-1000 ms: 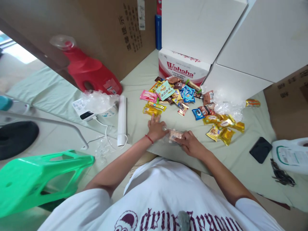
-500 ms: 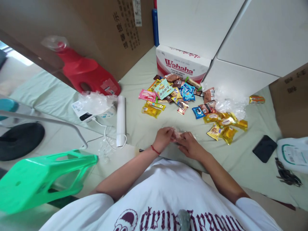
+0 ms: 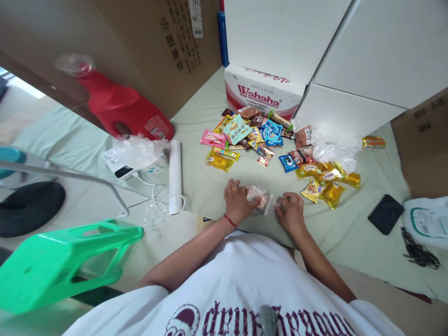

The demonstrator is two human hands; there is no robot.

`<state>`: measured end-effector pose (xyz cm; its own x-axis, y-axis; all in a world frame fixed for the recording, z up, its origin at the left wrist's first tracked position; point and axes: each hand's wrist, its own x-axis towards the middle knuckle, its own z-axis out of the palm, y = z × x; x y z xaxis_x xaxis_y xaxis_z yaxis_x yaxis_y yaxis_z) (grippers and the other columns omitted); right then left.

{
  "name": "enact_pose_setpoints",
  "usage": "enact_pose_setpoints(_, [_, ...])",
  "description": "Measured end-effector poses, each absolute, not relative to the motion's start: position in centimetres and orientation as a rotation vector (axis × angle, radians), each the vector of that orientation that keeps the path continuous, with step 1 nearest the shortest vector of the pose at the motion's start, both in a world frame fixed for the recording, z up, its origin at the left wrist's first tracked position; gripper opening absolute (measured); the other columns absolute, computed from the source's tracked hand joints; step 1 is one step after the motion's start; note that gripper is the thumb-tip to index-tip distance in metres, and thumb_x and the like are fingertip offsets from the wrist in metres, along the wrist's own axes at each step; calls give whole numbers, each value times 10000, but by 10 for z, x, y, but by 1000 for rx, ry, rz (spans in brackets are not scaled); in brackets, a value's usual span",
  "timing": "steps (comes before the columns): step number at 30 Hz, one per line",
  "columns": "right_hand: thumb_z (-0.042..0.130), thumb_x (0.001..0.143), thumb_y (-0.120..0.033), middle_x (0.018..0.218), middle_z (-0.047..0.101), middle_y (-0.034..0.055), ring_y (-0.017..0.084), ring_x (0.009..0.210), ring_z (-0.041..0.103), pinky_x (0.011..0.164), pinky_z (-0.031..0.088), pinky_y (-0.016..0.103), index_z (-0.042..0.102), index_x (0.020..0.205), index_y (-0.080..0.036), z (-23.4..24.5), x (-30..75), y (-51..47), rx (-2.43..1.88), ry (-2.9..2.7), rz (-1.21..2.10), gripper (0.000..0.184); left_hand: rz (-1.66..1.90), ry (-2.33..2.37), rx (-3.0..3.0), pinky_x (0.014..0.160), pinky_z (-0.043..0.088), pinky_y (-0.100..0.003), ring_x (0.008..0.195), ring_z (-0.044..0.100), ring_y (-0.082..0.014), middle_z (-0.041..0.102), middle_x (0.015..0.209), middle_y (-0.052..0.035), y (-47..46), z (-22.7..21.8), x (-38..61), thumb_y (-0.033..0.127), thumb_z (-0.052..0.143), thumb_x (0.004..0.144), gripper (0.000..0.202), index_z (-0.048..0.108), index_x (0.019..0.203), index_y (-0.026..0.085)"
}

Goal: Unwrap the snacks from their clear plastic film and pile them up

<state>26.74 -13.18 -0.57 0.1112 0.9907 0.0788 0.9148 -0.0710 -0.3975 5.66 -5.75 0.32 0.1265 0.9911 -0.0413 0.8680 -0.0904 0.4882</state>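
On the pale green cloth (image 3: 199, 186), near the person's shirt (image 3: 241, 261), the clear packet (image 3: 262, 196) lies between the two hands, with the left hand (image 3: 237, 203) laying its thumb over one end, though whether its fingers grip underneath I cannot tell. Just beside the other end, the right hand (image 3: 292, 212) stands with fingers bent and parted, holding nothing that shows. Light thumb pressure should steady the packet without crushing its contents, leaving the right fingertips to take only the film edge, gently rather than tugging
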Motion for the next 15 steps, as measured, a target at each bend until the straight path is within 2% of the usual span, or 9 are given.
enact_pose_setpoints(1, [638, 878, -255, 1261, 590, 166, 354, 1205, 498, 999, 456, 509, 671, 913, -224, -2, 266, -133, -2048, -1863, 355, 57, 424, 1763, 2039, 1165, 361, -573, 1435, 398, -417, 584, 1358, -183, -58, 3, 58, 520, 822, 745, 407, 683, 925, 183])
enact_pose_setpoints(3, [574, 908, -269, 1070, 646, 130, 295, 1007, 588, 890, 497, 429, 634, 902, -228, 7, 261, -133, -2062, -1776, 541, 73, 442, 1720, 2046, 1118, 419, -527, 1312, 525, -370, 646, 1177, -157, -62, 5, 64, 473, 805, 768, 356, 653, 897, 179])
enact_pose_setpoints(5, [527, 943, -346, 839, 637, 56, 239, 794, 595, 770, 500, 362, 600, 895, -242, 15, 255, -131, -2012, -1605, 783, 136, 469, 1676, 2034, 971, 512, -446, 1100, 628, -295, 647, 1068, -121, -68, 8, 72, 429, 757, 820, 328, 629, 974, 170])
enact_pose_setpoints(7, [516, 947, -437, 767, 630, 21, 219, 739, 594, 738, 503, 337, 592, 907, -251, 19, 246, -127, -1868, -1394, 990, 204, 509, 1606, 2090, 867, 533, -398, 1016, 640, -262, 635, 1112, -133, -75, 10, 81, 391, 691, 882, 316, 609, 1073, 153])
enact_pose_setpoints(8, [524, 934, -472, 802, 656, 25, 219, 767, 611, 752, 515, 338, 598, 937, -251, 19, 241, -125, -1769, -1279, 1082, 232, 531, 1558, 2162, 872, 529, -402, 1049, 636, -268, 628, 1161, -154, -78, 9, 84, 364, 655, 912, 299, 604, 1110, 147])
enact_pose_setpoints(11, [552, 866, -550, 1001, 718, 74, 243, 903, 662, 804, 555, 368, 608, 1032, -242, 14, 230, -121, -1452, -891, 1371, 354, 579, 1324, 2452, 1034, 456, -491, 1262, 566, -320, 612, 1255, -195, -86, 1, 87, 230, 563, 937, 241, 613, 1159, 149])
enact_pose_setpoints(15, [658, 821, -574, 1107, 722, 81, 234, 955, 667, 836, 562, 361, 631, 1070, -235, 4, 223, -120, -1259, -599, 1532, 422, 745, 981, 2465, 1162, 342, -592, 1422, 426, -381, 571, 1312, -203, -93, -16, 79, 184, 623, 760, 455, 584, 1212, 153])
